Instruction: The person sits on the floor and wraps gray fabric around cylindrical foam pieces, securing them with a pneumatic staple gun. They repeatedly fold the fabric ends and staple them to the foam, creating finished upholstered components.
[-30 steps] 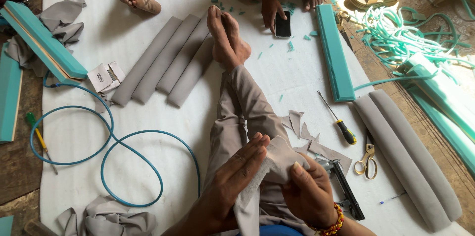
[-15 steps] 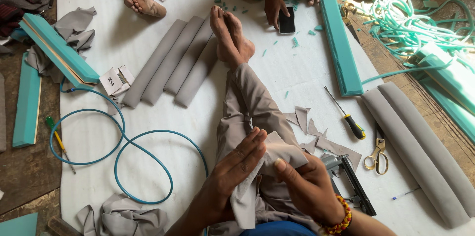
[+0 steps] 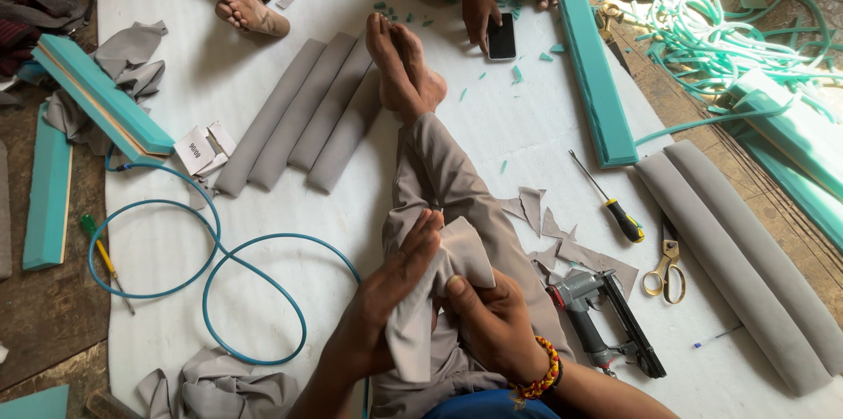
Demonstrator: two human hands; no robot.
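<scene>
We hold a strip of soft grey cloth over our lap, its long axis running roughly up and down between our hands. Our left hand lies flat and open against the strip's left side, fingers stretched along it; our right hand is clenched on its right edge, thumb pinching the fold. Just right of that hand lies a grey staple gun on the white floor sheet, with scissors and a screwdriver beyond.
</scene>
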